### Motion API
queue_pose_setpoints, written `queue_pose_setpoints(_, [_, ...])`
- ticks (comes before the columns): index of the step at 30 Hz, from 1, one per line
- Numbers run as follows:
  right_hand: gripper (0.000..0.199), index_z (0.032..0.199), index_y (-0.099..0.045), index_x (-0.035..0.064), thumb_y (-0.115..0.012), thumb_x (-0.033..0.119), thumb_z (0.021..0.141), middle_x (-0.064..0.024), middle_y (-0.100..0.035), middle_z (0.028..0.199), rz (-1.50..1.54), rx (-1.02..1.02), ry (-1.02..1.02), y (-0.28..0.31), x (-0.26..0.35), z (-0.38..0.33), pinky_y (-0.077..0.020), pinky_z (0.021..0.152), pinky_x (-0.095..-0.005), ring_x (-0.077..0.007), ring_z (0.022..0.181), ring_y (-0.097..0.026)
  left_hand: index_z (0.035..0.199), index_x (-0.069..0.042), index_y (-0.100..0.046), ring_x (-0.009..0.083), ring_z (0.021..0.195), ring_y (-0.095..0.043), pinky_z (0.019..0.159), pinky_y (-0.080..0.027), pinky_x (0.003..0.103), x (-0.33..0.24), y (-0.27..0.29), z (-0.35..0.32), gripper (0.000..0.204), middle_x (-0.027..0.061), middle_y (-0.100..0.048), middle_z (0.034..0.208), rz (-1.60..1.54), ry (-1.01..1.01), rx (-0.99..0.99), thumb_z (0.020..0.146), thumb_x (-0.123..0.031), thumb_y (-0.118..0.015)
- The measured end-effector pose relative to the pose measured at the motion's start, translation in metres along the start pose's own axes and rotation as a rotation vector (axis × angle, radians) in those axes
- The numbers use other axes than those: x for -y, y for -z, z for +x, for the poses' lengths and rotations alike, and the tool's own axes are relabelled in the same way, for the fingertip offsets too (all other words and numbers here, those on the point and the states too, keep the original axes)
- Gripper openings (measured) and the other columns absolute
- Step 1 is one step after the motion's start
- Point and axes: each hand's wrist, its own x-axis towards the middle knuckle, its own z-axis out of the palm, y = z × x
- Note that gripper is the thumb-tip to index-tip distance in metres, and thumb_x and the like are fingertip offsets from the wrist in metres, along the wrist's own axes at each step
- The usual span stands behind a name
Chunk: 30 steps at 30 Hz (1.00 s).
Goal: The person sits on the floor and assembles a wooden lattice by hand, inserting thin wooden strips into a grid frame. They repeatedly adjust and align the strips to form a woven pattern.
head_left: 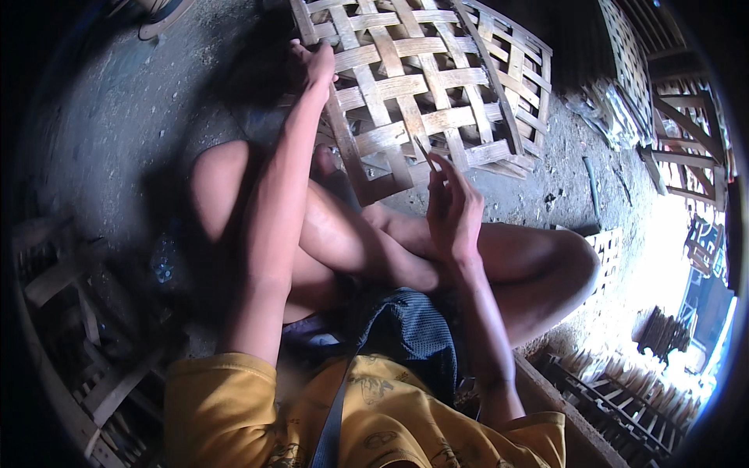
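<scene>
Left hand [316,66] pressed on the woven bamboo panel's [421,86] left edge, right hand [451,207] pinching a thin stick [425,154] just below the panel, pointing up-left.

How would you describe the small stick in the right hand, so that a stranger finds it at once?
Start at the woven bamboo panel on the ground before the crossed legs. At its lower edge is the right hand, raised above the knee. The thin stick rises from its fingertips: short, loose and slanted, unlike the wide flat strips woven into the panel.
</scene>
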Motion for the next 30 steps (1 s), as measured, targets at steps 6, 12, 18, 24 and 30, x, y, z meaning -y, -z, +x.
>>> queue_pose_setpoints(6, [0.021,0.117,-0.07,0.0073,-0.055,0.012,0.102,-0.0144,-0.073,0.083,0.012,0.178,0.261,-0.04,-0.001,0.089,-0.0546,0.065,-0.0428,-0.0327,0.07,-0.073,0.166,-0.009,-0.007,0.0275,0.111,-0.066,0.05,-0.056,0.028,0.007,0.007,0.018,0.093,0.0146,-0.024,0.168,0.007,0.04,-0.006,0.095,-0.036,-0.061])
queue_pose_setpoints(12, [0.021,0.111,-0.071,0.0135,-0.06,0.014,0.094,-0.0174,-0.074,0.084,-0.112,0.302,0.21,-0.073,0.016,0.149,-0.0561,0.067,-0.0461,-0.0361,0.074,-0.073,0.15,-0.008,-0.034,0.0273,0.088,-0.071,0.045,-0.055,0.029,-0.006,0.004,0.01,0.069,0.0172,-0.058,0.138,-0.022,0.045,0.019,0.093,-0.032,-0.066])
queue_pose_setpoints(18, [0.028,0.116,-0.074,0.017,-0.062,0.012,0.092,-0.0165,-0.074,0.079,-0.116,0.294,0.207,-0.071,0.029,0.143,-0.0565,0.064,-0.0442,-0.0337,0.072,-0.074,0.139,-0.006,-0.038,0.0269,0.081,-0.071,0.038,-0.053,0.029,-0.002,-0.005,0.01,0.059,0.0178,-0.062,0.124,-0.076,-0.011,-0.041,0.094,-0.031,-0.067])
queue_pose_setpoints(24, [0.035,0.119,-0.075,0.021,-0.069,0.01,0.086,-0.0126,-0.074,0.081,0.077,0.418,0.195,-0.06,0.033,0.135,-0.0574,0.066,-0.0443,-0.0341,0.073,-0.073,0.145,-0.014,-0.038,0.0176,0.087,-0.062,0.047,-0.05,0.034,-0.013,-0.003,-0.001,0.062,0.0047,-0.062,0.091,-0.104,0.103,-0.065,0.094,-0.034,-0.067])
queue_pose_setpoints(30, [0.029,0.117,-0.077,0.0105,-0.063,0.006,0.092,-0.0146,-0.069,0.073,0.112,0.349,0.193,-0.064,0.016,0.117,-0.0509,0.058,-0.0385,-0.0237,0.059,-0.064,0.16,-0.015,-0.023,0.0165,0.09,-0.059,0.05,-0.049,0.034,-0.008,-0.005,0.002,0.08,0.0044,-0.06,0.097,-0.052,0.086,-0.035,0.095,-0.035,-0.066])
